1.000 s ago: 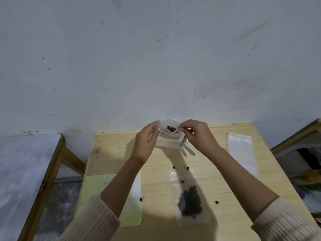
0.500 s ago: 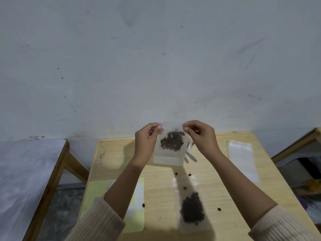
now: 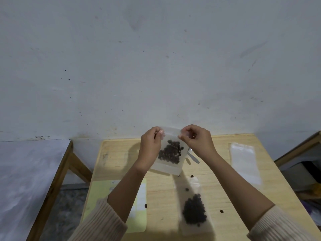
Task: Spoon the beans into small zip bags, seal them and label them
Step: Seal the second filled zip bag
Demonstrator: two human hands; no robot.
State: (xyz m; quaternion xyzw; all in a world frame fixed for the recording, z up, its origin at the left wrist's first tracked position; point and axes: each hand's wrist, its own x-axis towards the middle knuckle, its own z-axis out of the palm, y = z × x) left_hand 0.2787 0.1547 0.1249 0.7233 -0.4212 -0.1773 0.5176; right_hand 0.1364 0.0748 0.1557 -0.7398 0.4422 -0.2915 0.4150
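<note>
Spoon [image 3: 192, 154] mostly hidden behind right hand [image 3: 198, 143]

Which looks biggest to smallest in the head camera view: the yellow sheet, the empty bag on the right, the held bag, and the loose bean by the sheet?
1. yellow sheet, partly hidden
2. empty bag
3. held bag, raised nearer the camera, so unsure against the empty one
4. loose bean

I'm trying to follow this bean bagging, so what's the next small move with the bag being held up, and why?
Probably pinch along the top strip to press the zip shut. The left hand and right hand each grip a top corner of the small bag, which hangs upright above the table with beans already inside. Whether the zip is closed yet can't be told.
</note>
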